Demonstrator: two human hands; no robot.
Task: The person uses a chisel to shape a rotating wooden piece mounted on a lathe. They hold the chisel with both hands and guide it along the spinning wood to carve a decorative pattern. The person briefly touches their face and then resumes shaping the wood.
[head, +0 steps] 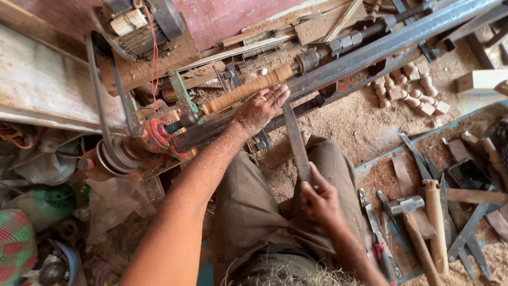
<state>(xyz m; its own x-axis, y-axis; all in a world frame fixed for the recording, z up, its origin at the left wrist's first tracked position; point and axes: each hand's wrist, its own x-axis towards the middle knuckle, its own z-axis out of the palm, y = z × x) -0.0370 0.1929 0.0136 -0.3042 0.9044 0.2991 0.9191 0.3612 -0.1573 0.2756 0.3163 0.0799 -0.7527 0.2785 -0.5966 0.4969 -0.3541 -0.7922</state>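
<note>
left hand (260,108) rests on long chisel (295,140) near its tip, fingers curled, pressing it against wooden spindle (246,89) mounted on lathe (338,63). right hand (319,200) grips chisel's near end (above lap). hammer (406,207) lies in tray (370,168) at right; turned pieces (407,92) lie beyond lathe in sawdust.

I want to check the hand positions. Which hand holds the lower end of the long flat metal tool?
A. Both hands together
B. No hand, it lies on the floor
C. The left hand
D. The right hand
D: the right hand grips the lower end of the long flat metal tool, while the left hand rests near its tip by the wooden workpiece.
</note>
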